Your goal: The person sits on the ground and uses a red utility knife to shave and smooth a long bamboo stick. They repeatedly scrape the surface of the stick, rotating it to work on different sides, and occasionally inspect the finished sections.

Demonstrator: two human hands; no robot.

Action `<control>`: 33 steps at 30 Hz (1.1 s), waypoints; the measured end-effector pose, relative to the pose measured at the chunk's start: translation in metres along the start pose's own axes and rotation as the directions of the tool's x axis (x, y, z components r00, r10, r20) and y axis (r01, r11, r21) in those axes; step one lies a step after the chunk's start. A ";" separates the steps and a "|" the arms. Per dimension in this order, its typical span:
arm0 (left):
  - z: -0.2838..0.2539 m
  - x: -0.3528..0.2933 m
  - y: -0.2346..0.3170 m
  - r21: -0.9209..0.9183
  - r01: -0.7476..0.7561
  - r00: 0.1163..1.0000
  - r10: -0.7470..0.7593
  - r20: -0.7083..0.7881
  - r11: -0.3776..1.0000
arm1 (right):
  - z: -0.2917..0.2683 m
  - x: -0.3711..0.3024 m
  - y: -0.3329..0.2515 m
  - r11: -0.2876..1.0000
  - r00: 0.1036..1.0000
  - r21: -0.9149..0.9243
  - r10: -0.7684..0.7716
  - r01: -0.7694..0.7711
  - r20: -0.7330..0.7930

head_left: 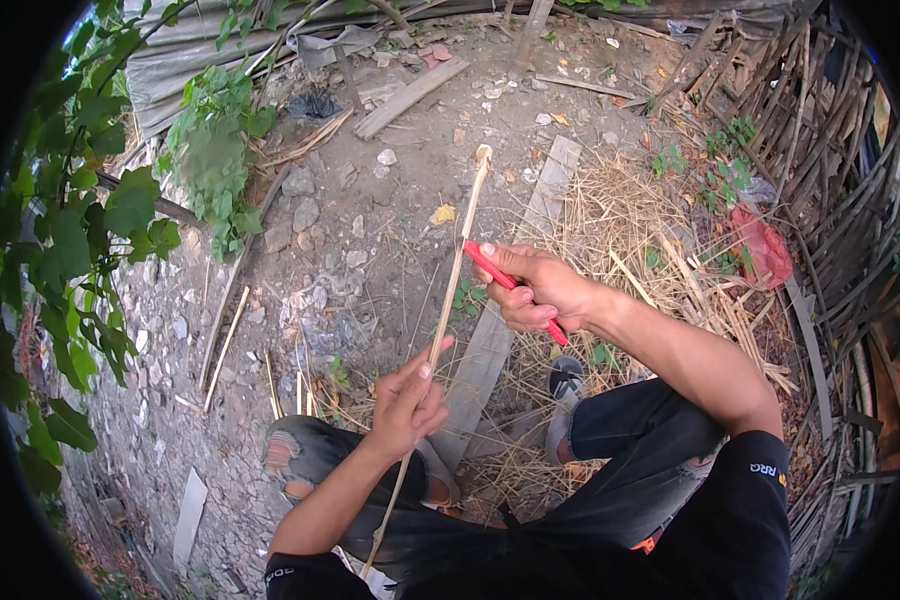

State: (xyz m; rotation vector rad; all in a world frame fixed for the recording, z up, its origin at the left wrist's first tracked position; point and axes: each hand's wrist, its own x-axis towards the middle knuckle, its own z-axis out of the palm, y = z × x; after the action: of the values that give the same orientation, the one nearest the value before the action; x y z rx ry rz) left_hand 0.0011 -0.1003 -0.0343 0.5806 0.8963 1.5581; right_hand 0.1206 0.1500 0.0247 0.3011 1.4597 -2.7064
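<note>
My left hand (408, 405) is closed round a long pale wooden stick (450, 285), with the index finger stretched along it. The stick slants from between my legs up and away, and its far end is thicker and knobbly. In my right hand (545, 290) is a slim red knife (510, 282), gripped by its handle with the thumb along the top. The knife's front end meets the side of the stick, above my left hand. Its blade is too small to make out clearly.
A grey plank (490, 340) lies between my legs, beside scattered straw and pale shavings (610, 220). A second board (410, 97) lies farther off. At the right stands a fence of woven branches (830, 200), near a red plastic bag (762, 245). Leafy vines (85, 240) hang at the left.
</note>
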 end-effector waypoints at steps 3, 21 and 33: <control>0.000 0.002 0.001 -0.008 0.005 1.000 -0.005 -0.001 1.000 | -0.002 0.000 -0.003 0.999 1.000 -0.045 0.009 -0.010 -0.030; 0.000 0.006 -0.010 0.083 0.022 0.999 -0.024 0.027 0.996 | -0.013 -0.001 -0.024 0.354 0.561 -0.932 -0.758 -0.075 -0.333; -0.004 0.000 -0.001 -0.003 0.072 0.996 -0.072 0.046 0.997 | -0.015 -0.042 -0.055 0.431 0.616 -0.897 -0.681 -0.099 -0.396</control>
State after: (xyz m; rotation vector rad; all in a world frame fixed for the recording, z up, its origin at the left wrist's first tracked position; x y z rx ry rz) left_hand -0.0013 -0.1014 -0.0378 0.5727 0.8692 1.4763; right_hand 0.1559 0.1912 0.0702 1.2145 3.1811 -1.5100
